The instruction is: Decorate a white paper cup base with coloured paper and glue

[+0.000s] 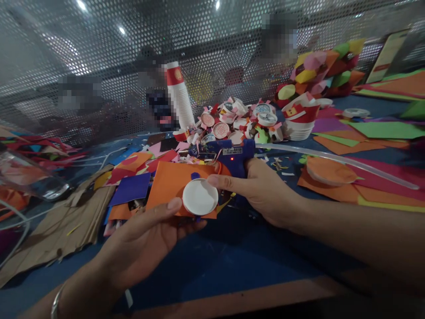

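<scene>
My left hand [146, 239] is closed on a sheet of orange paper [168, 181], thumb on top and fingers underneath. A white round disc [200, 197] lies against the paper, with small purple bits showing at its upper and lower edges. In my right hand [268, 190] is a blue glue gun [241, 155] with a small red light, its nozzle pointing left. A long clear glue stick [332, 157] sticks out of its back. My right thumb reaches over to the disc's right edge. The fingers round the gun's handle are mostly hidden.
Behind the gun lies a heap of cut cup pieces [221, 130], beside a tall stack of paper cups [181, 97]. Coloured paper [381, 130] spreads right; flattened cardboard [66, 226] and a clear bottle [43, 177] lie left. Perforated metal [212, 44] stands behind, with people beyond it.
</scene>
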The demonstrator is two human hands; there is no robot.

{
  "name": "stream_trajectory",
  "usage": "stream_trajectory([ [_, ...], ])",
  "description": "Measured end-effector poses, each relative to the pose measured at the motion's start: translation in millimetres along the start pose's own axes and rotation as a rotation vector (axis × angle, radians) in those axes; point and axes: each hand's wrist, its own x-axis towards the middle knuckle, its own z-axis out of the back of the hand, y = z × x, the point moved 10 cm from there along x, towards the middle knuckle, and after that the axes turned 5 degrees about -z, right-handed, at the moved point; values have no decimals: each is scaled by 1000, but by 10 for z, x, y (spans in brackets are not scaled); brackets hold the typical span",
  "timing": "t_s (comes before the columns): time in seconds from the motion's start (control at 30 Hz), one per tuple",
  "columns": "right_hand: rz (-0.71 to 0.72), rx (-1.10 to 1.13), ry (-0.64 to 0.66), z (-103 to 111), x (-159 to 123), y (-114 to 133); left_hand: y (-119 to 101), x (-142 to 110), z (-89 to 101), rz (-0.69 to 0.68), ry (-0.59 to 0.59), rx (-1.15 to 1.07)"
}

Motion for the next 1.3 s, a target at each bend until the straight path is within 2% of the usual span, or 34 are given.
stream_trajectory([
  [0.13,-1,-18,-14,-10,1,14,35,-2,-80,-74,0,19],
  [0.33,6,-168,-54,17,-7,24,113,54,41,-85,-144,110],
  [0.8,67,-155,27,-80,-9,50,85,57,13,-103,-143,80],
  [0.93,91,-202,1,-69,-16,65,98,50,-7,-111,-111,100],
  [1.13,121,-277,-11,-56,-29,77,80,46,2,-139,-135,98],
  [1.3,72,-305,-26,-33,-24,57,108,40,66,-95,-162,148],
])
